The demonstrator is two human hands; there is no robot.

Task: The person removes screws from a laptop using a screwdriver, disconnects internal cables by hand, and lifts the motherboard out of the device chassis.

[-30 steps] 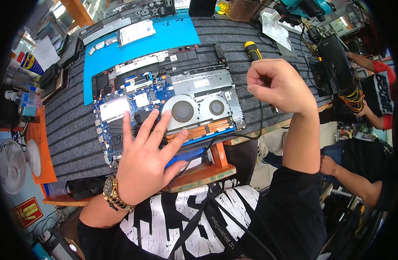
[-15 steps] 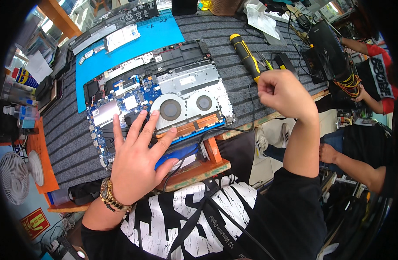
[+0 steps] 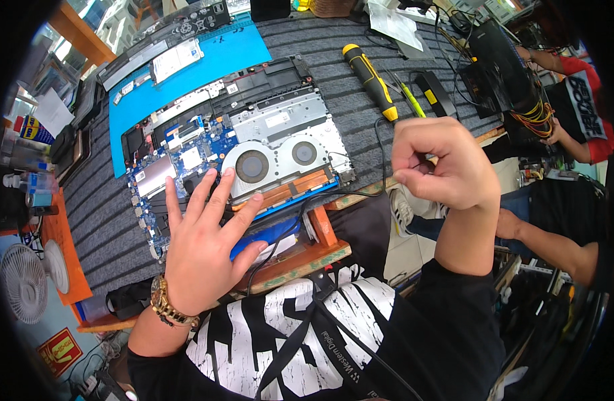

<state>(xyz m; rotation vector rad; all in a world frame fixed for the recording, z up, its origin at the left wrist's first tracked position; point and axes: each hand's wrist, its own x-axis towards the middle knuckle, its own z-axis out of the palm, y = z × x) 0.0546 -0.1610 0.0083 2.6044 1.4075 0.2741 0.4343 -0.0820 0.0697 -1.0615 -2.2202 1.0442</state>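
Note:
An opened laptop base [image 3: 277, 120] lies on the ribbed grey mat, its insides bare. Two round fans [image 3: 252, 166] sit in a silver housing, beside a copper heat pipe [image 3: 293, 187] along the near edge. The blue circuit board [image 3: 220, 142] fills the left part. My left hand [image 3: 203, 247] rests with fingers spread, fingertips over the board and the fan housing. My right hand [image 3: 447, 160] hovers past the laptop's right side, thumb and fingers curled in a pinch; whatever they hold, if anything, is too small to make out.
A yellow-black screwdriver [image 3: 370, 83] lies right of the laptop, near a green-yellow pen-shaped tool [image 3: 412, 100]. A black cable [image 3: 307, 210] runs along the laptop's front. Beyond is a blue mat [image 3: 133, 117] holding a battery-like part [image 3: 176, 61]. Another person's hand [image 3: 554, 130] grips wires.
My right hand has moved down and slightly right, its pinch turning more into view. The left hand stays on the laptop. The whole view has shifted slightly.

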